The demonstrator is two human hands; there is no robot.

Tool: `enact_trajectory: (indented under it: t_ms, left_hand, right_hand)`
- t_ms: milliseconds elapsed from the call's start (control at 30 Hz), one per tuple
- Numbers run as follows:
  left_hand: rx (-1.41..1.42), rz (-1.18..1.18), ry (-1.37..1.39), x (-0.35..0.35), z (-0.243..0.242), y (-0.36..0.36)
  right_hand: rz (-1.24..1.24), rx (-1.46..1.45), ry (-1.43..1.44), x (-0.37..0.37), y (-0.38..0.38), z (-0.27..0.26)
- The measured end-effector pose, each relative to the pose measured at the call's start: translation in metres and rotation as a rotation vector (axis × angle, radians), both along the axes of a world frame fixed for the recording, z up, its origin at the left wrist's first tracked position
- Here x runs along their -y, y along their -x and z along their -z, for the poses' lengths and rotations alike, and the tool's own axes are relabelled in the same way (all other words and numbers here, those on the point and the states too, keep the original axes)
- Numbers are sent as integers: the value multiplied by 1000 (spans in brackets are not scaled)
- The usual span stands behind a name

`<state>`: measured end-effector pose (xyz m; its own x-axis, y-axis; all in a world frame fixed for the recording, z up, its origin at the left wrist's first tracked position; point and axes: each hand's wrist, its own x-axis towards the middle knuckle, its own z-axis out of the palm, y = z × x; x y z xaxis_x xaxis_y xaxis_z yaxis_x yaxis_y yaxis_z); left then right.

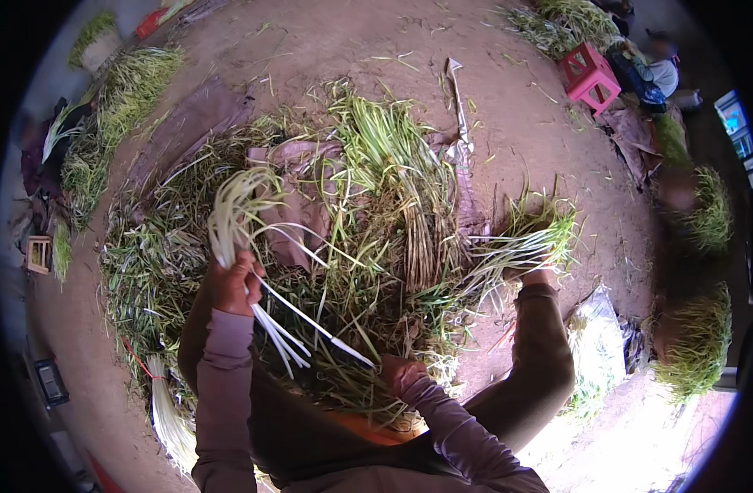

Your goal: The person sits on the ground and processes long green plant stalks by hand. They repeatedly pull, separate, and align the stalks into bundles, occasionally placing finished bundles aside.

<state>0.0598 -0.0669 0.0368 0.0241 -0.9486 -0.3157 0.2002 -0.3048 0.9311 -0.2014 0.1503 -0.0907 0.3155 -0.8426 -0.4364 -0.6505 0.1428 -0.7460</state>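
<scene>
My left hand [236, 288] is closed around a bunch of long-stemmed green onions [239, 212]. Their pale leaves droop over the top of the fist, and clean white stems stick out below it. One longer white stalk [315, 326] slants down from that hand to my right hand [402, 374], whose fingers pinch its lower end. Just in front lies a heap of uncleaned green onions [421, 246] with brown, dirty stems and green tops pointing away. More white-stemmed green onions [518, 254] rest across my right lower leg near the foot.
Stripped leaves [161, 259] cover the ground around my legs. A bundle of white stalks with a red tie [167, 407] lies at lower left. Farther off are a pink plastic stool [591, 79], a seated person [651, 71], another person at left, and more heaps of greens [691, 345].
</scene>
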Motion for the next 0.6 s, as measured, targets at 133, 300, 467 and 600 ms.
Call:
enact_trajectory:
  t_ms: [133,300,467,600]
  left_hand:
    - [-22,-97,57,25,-21,-27]
    - [-130,-102,94,41,-55,-47]
    - [-354,160,206,68,-52,-100]
    - [-357,1,263,97,-120,-109]
  right_hand:
    - [-64,-166,185,-40,-4,62]
    - [-431,-290,-226,-28,-35,6]
    - [-430,-287,-225,-42,-53,7]
    - [-376,-184,-209,-47,-48,16]
